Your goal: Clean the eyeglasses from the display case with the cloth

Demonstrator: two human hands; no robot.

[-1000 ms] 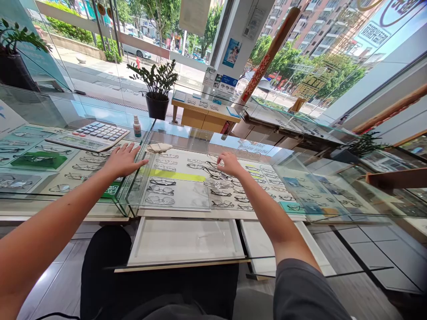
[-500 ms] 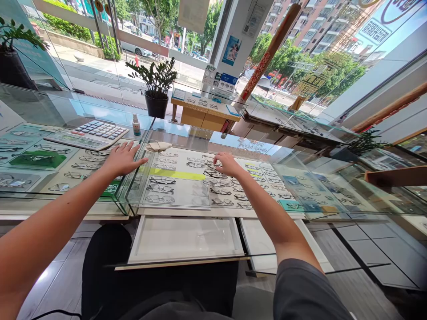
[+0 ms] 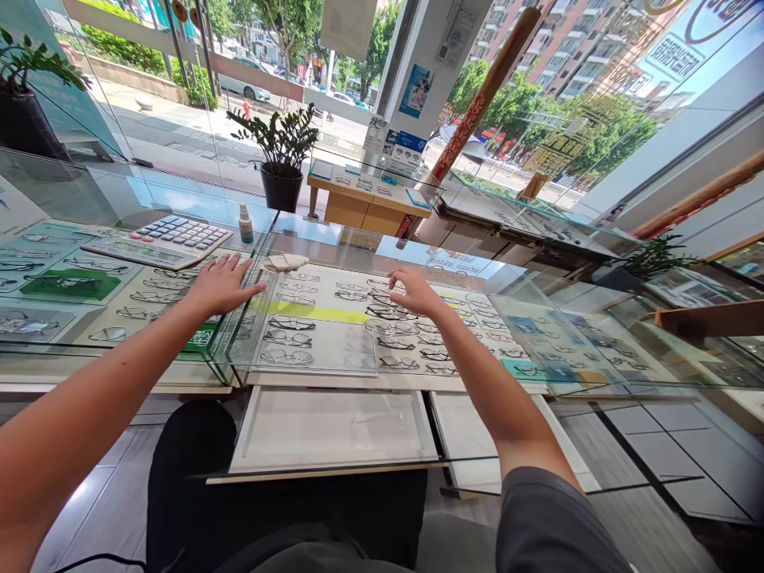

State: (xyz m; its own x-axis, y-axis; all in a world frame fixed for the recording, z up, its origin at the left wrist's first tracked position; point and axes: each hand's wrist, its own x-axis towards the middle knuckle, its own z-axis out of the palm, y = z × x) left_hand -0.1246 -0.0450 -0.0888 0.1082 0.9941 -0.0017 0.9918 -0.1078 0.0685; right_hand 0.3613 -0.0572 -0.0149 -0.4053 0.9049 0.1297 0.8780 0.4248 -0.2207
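My left hand (image 3: 222, 285) lies spread, palm down, on the glass counter top (image 3: 334, 239), near the joint between two cases. It holds nothing. My right hand (image 3: 416, 293) is over the rows of eyeglasses with bent fingers, index finger and thumb curled towards each other. Whatever may be between its fingertips is too small to make out, and I cannot tell whether it touches the frames. Below those fingers is a dark pair of eyeglasses (image 3: 391, 313). More eyeglasses (image 3: 290, 338) are lined up on a white panel to the left. A folded cloth (image 3: 285, 263) sits between my hands.
A calculator (image 3: 164, 240) and a small spray bottle (image 3: 245, 225) stand on the left. Pulled out in front of me is a white drawer (image 3: 334, 454), with a second drawer (image 3: 471, 446) beside it. A potted plant (image 3: 282, 187) stands beyond the counter.
My right hand has shifted slightly to the right, and its index finger looks more arched. My left hand stays put on the glass.
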